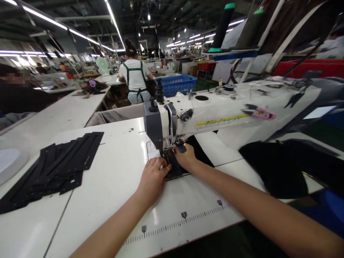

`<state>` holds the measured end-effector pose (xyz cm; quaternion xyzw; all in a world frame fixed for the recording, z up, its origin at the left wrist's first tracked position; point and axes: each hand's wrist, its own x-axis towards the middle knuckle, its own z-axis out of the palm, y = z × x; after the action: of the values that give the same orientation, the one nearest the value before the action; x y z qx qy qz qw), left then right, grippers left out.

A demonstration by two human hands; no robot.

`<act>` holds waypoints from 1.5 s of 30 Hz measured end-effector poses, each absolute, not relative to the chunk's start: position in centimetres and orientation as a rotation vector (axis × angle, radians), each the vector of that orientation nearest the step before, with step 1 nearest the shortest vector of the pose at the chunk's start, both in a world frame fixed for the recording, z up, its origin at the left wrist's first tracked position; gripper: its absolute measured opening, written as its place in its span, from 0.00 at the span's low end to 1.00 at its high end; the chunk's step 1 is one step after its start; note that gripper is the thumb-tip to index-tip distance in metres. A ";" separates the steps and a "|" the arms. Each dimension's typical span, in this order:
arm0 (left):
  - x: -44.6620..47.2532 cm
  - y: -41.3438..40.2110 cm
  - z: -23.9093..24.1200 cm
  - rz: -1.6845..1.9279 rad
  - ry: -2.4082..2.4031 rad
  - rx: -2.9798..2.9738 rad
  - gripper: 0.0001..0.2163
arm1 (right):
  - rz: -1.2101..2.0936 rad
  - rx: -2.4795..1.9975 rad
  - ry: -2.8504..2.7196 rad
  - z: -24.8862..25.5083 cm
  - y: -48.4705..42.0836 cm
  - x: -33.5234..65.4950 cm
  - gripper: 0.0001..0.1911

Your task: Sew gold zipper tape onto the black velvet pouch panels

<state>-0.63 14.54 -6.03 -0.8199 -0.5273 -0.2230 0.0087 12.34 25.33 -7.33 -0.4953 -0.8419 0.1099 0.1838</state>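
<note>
A white sewing machine (215,107) stands over the white table, its needle area above a black fabric piece (174,170). My left hand (153,177) is at the near left edge of this fabric, fingers curled and closed on it. A small white thing shows between its thumb and fingers, too small to name. Just right of the presser foot, my right hand (186,157) has its fingers bent closed at the fabric; the machine head partly hides their tips. More black cloth (200,152) extends behind my right wrist.
Overlapping black fabric panels (67,161) lie on the table at left. More black cloth (276,168) hangs over the right side. Pink-handled thread snips (259,111) rest on the machine arm. A ruler scale (185,219) marks the front edge. Ahead are a blue basket (178,86) and a co-worker (134,73).
</note>
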 end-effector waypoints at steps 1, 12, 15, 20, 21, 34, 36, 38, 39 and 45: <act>-0.7 14.4 -6.0 -0.699 -1.666 -2.560 0.18 | 0.300 -1.365 -2.392 -7.2 24.9 12.7 0.13; -1.0 12.4 -6.9 -0.719 -1.434 -2.489 0.10 | 0.162 -0.580 -2.514 -7.5 17.5 17.9 0.12; -1.0 12.6 -7.0 -0.676 -1.380 -2.491 0.10 | 0.177 -0.585 -2.493 -7.7 17.7 17.7 0.11; -1.1 12.9 -6.8 -0.657 -1.286 -2.480 0.11 | 0.178 -0.572 -2.492 -7.6 18.0 17.8 0.10; -1.1 12.9 -6.8 -0.637 -1.272 -2.482 0.11 | 0.178 -0.564 -2.489 -7.6 18.0 17.8 0.10; -1.4 14.4 -6.1 -0.553 -1.249 -2.548 0.12 | 0.154 -0.587 -2.540 -6.8 19.1 17.2 0.09; -1.5 14.8 -6.0 -0.558 -1.245 -2.549 0.13 | 0.153 -0.583 -2.542 -6.7 19.4 17.0 0.10; -1.7 15.2 -6.1 -0.572 -1.244 -2.540 0.12 | 0.152 -0.574 -2.543 -6.7 19.8 16.7 0.10; -1.8 15.4 -6.1 -0.583 -1.245 -2.532 0.12 | 0.150 -0.571 -2.545 -6.6 20.0 16.6 0.10; -2.3 16.7 -6.5 -0.650 -1.271 -2.522 0.11 | 0.155 -0.615 -2.553 -6.8 21.2 16.0 0.09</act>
<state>-2.25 16.68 -6.55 -0.8638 -0.4352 -0.2226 0.1217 16.00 21.24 -6.83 -0.2263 -0.9390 0.0568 0.2527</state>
